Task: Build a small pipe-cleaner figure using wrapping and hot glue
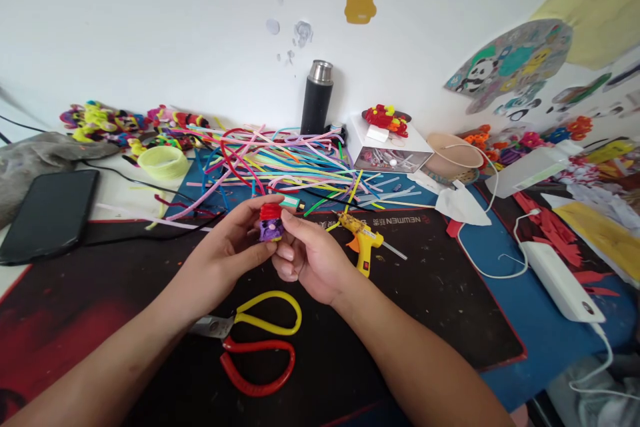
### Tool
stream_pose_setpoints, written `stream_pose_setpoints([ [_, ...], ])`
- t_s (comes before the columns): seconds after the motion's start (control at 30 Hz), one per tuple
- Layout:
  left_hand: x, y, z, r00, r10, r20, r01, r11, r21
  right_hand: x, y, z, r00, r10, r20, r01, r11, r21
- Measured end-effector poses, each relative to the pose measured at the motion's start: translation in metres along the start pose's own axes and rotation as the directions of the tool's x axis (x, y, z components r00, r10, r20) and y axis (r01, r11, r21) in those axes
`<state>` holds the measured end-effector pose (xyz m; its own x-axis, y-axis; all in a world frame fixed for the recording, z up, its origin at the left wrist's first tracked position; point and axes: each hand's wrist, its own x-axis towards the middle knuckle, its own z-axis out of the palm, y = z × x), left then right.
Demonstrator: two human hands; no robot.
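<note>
Between my two hands is a small fuzzy pipe-cleaner figure, red on top and purple below with a pale round dot in front. My left hand pinches it from the left with thumb and fingers. From the right, my right hand grips its edge, thumb at the red part and fingers curled beneath. Scissors with one yellow and one red handle lie on the dark mat below my hands. Just beyond my right hand rests a yellow glue gun with a clear stick at its back.
Loose pipe cleaners spread along the back, before a black thermos. A white box stands right of them. At left lie a phone and a yellow-green roll; at right, a white power bank with cables.
</note>
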<state>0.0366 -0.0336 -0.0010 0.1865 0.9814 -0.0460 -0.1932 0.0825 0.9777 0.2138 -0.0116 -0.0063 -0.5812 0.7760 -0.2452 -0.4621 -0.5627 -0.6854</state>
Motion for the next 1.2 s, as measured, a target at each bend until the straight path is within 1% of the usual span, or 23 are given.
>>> stream_pose_setpoints([
  [0.27,-0.0007,0.0007,-0.0012,1.000,-0.014,-0.008,0.014,1.000,-0.008,-0.0002,-0.0014,0.0008,1.000,0.005,0.004,-0.005,1.000,-0.002],
  [0.53,0.0010,-0.0015,-0.0019,0.998,-0.036,-0.047,0.030,0.992,-0.121,0.0003,-0.0010,0.0008,1.000,-0.002,0.021,0.002,1.000,0.009],
  [0.67,0.0024,-0.0005,0.0000,0.998,-0.033,-0.054,0.025,0.989,-0.146,0.0006,0.0007,-0.0007,1.000,-0.011,0.026,0.010,1.000,0.015],
  [0.93,0.0028,0.0003,0.0000,0.999,-0.023,-0.047,0.016,0.990,-0.137,0.0005,0.0004,-0.0007,1.000,-0.008,0.019,0.008,1.000,-0.011],
  [1.2,0.0021,-0.0008,-0.0014,1.000,-0.003,-0.020,0.002,0.999,-0.048,0.0017,0.0016,-0.0002,0.999,-0.008,0.038,0.008,1.000,-0.003],
])
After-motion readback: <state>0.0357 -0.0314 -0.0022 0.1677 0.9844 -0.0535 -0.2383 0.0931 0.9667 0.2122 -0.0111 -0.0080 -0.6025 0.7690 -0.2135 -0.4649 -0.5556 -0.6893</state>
